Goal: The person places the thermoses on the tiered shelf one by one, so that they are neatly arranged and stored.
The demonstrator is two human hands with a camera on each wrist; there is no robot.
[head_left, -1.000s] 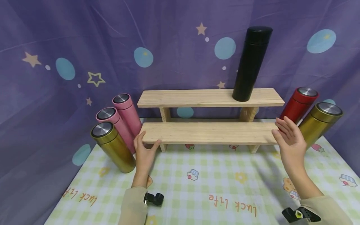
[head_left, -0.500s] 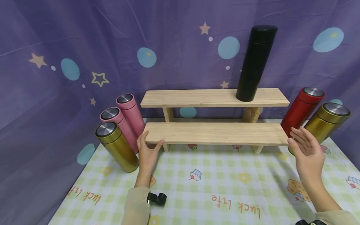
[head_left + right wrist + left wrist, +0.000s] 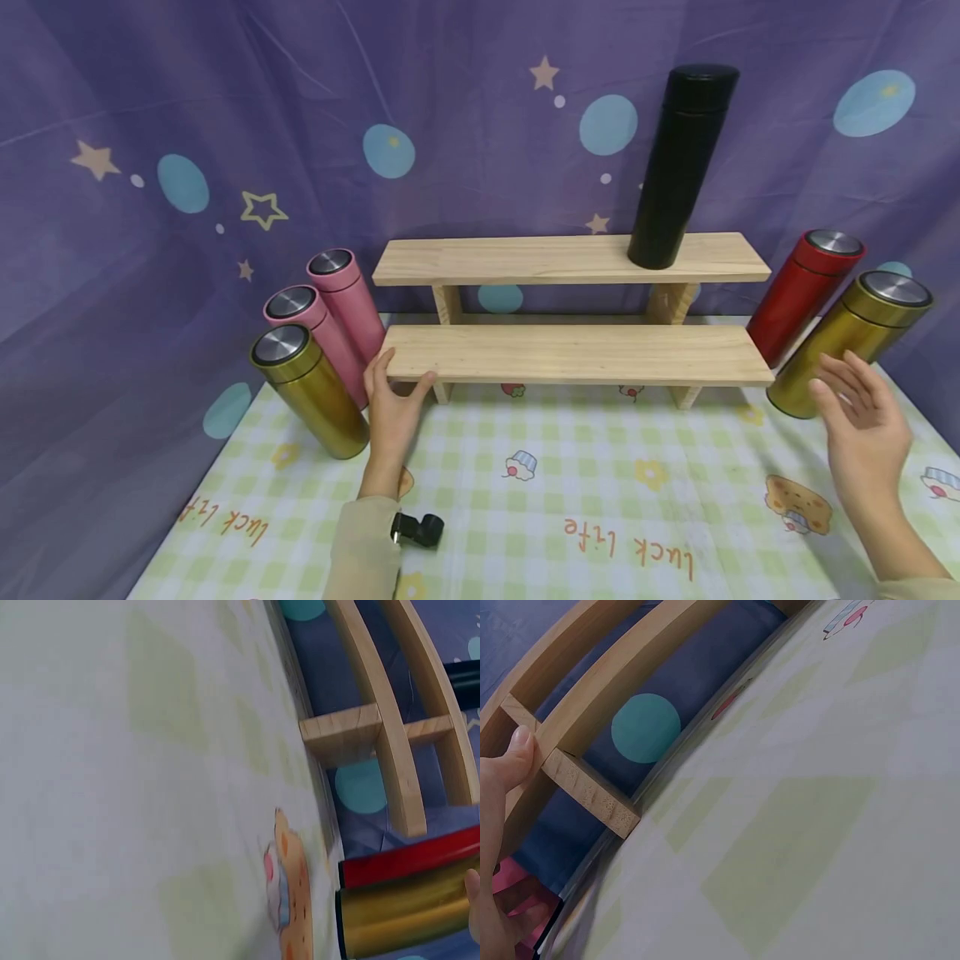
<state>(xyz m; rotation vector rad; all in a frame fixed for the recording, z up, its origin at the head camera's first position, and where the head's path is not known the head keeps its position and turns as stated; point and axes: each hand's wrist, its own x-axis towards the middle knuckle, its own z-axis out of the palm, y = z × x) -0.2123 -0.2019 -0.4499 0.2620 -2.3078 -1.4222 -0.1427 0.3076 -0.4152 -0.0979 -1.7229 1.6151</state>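
My left hand (image 3: 393, 418) holds the left front corner of the lower board of a two-tier wooden shelf (image 3: 577, 353). Its thumb (image 3: 522, 754) lies on the board's front edge, with the other fingers round the left end. On the other side, my right hand (image 3: 870, 442) is in the air with fingers loosely bent and holds nothing. It overlaps the lower part of a gold thermos bottle (image 3: 847, 329) in the head view. A red thermos bottle (image 3: 793, 292) stands just behind that one. On the top board, toward the right, stands a tall black thermos bottle (image 3: 678, 179).
Left of the shelf, close to my left hand, a gold thermos (image 3: 318, 396) stands in front of two pink thermoses (image 3: 351, 292). A checked tablecloth (image 3: 585, 467) with printed cakes and flowers covers the table. A purple curtain (image 3: 465, 100) hangs behind.
My right hand has moved right and back toward me, from beside the shelf's right end to in front of the gold bottle. The left hand stays on the shelf's corner.
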